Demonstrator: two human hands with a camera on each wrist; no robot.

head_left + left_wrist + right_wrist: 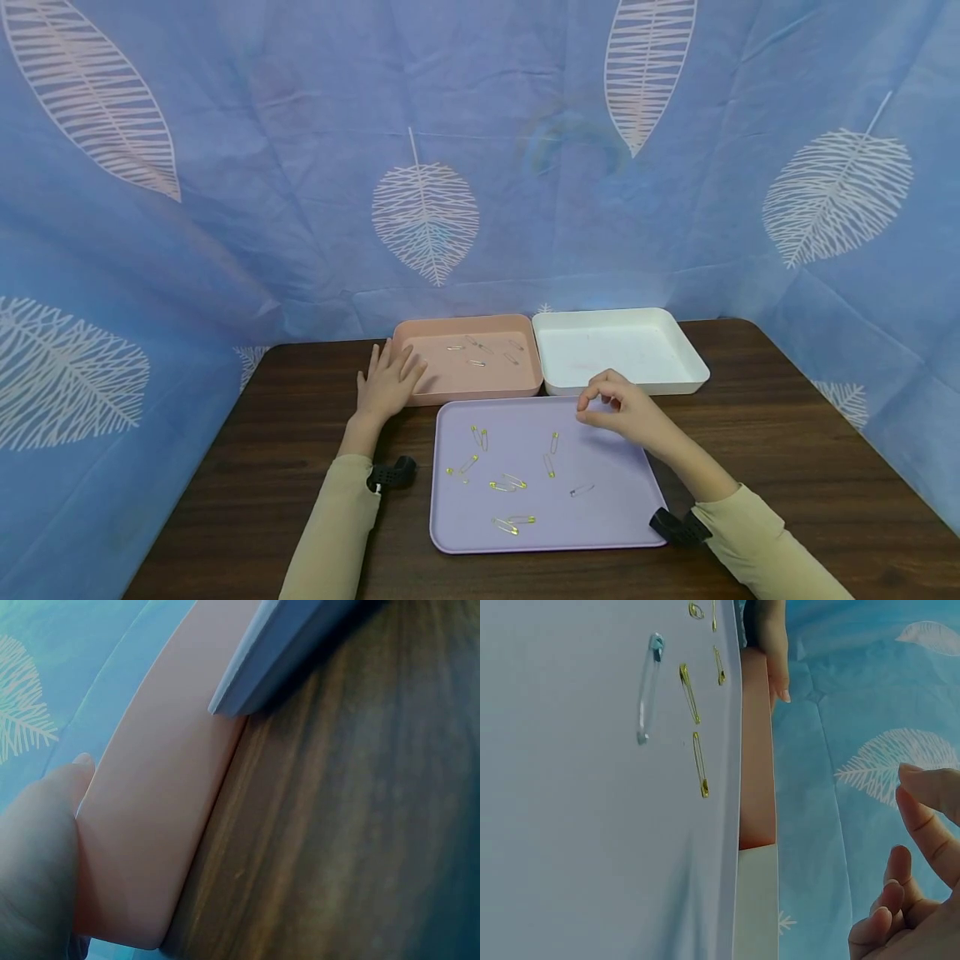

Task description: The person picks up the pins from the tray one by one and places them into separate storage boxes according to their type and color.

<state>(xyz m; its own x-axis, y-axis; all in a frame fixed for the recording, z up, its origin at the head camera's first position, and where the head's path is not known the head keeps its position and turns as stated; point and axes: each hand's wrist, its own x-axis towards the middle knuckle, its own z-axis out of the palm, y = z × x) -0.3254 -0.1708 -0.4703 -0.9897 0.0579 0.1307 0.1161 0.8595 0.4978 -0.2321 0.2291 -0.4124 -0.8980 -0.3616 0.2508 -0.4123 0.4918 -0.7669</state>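
Note:
My left hand (387, 385) rests at the left rim of the peach tray (472, 394), fingers spread; the left wrist view shows a digit (45, 847) against its side wall. Above the far right part of the lilac tray (615, 525), near the white tray, hovers my right hand (624, 410). Its thumb and index fingertips are close together, with nothing visible between them. Several yellow-headed safety pins (515, 482) lie scattered on the lilac tray. One silver safety pin (582, 490), larger in the right wrist view (649, 690), lies on its right side. Several silver pins (477, 362) lie in the peach tray.
A white tray (622, 354) stands right of the peach tray, both behind the lilac one. The dark wooden table (247, 500) extends to both sides. A blue leaf-patterned cloth (300, 208) hangs behind it. Both wrists wear black camera bands (392, 474).

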